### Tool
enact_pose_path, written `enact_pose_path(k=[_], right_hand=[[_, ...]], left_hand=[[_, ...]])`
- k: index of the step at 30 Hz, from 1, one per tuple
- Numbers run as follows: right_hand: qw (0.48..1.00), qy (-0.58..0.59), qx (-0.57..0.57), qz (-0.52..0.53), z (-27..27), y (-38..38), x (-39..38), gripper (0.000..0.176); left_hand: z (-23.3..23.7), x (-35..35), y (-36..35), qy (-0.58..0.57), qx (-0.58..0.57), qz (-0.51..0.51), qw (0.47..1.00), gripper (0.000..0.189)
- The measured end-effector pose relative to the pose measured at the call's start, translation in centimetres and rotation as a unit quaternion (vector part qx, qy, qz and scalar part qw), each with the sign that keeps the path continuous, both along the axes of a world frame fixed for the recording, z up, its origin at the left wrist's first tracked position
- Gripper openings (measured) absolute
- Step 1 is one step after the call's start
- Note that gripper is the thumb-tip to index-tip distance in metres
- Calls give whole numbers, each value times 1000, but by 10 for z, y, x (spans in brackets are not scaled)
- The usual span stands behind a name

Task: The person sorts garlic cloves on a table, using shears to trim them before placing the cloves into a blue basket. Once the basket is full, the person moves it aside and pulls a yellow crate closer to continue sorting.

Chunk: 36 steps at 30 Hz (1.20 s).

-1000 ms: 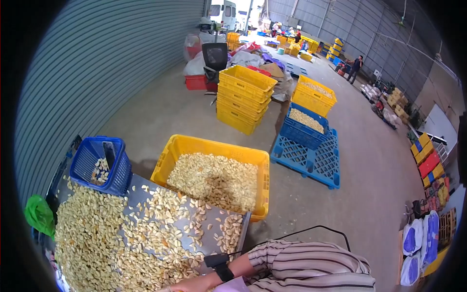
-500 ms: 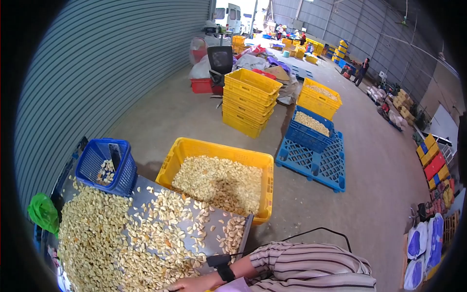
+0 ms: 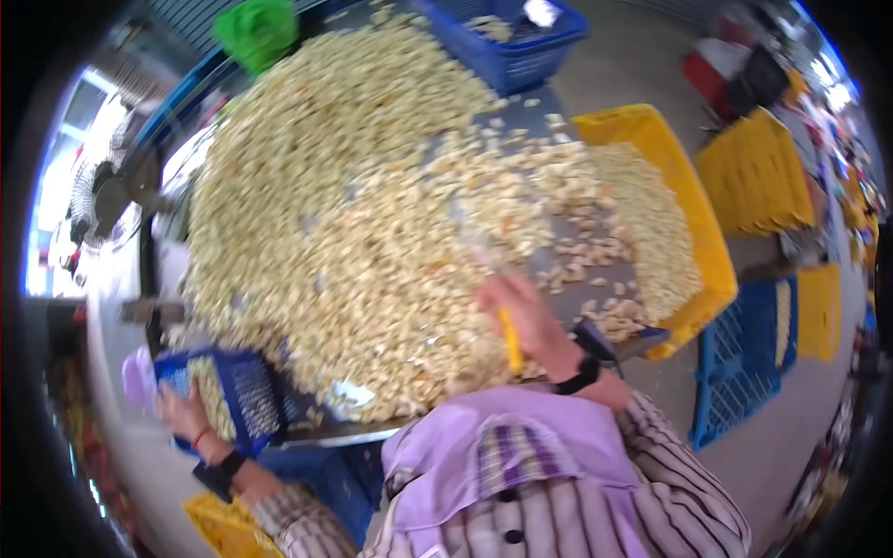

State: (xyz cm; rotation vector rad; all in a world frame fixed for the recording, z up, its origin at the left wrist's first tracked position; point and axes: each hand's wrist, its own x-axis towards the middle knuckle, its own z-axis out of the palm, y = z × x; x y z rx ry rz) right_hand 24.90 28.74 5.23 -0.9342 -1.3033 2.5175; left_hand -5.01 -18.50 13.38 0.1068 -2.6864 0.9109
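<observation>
A broad heap of pale garlic cloves [image 3: 372,242] covers the grey metal table. Over the heap's right part, my right hand [image 3: 532,321] is closed around a tool with a yellow handle [image 3: 511,342]; its far end is blurred among the cloves. At the table's lower left, my left hand [image 3: 189,417] grips the side of a small blue basket [image 3: 249,395] with cloves in it. Its fingers are partly blurred. A lilac piece [image 3: 139,377], perhaps cloth, shows beside that basket's far-left corner.
A yellow crate [image 3: 699,223] full of cloves stands against the table's right edge. Another blue basket [image 3: 516,56] sits at the back, and a green bag [image 3: 256,35] at the back left. Stacked yellow crates [image 3: 758,172] and a blue pallet [image 3: 735,372] are farther right.
The view has swung left and down onto the table. My left hand and the small blue basket have come into view, as has the yellow handle in my right hand.
</observation>
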Motion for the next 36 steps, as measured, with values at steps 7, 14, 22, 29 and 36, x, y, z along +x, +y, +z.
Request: enact_pose_path(k=[7,14,22,29,36], right_hand=[[999,4,36,19,-8,-5,-9,34],[999,-31,33,28,1,-8,-10,26],[998,-61,-13,-6,-21,-7,-10,20],[998,-59,-5,21,-22,-7,-14,19],[998,-62,-9,15,-20,-6,-10,19]], left_hand=[[-57,20,211,-42,495,-365,787,39],[-149,62,339,-257,467,-367,762,16],[-106,75,297,-512,600,-309,532,12],[-129,-16,288,-255,657,-232,670,19],[-162,-15,287,-341,714,-247,559,18]])
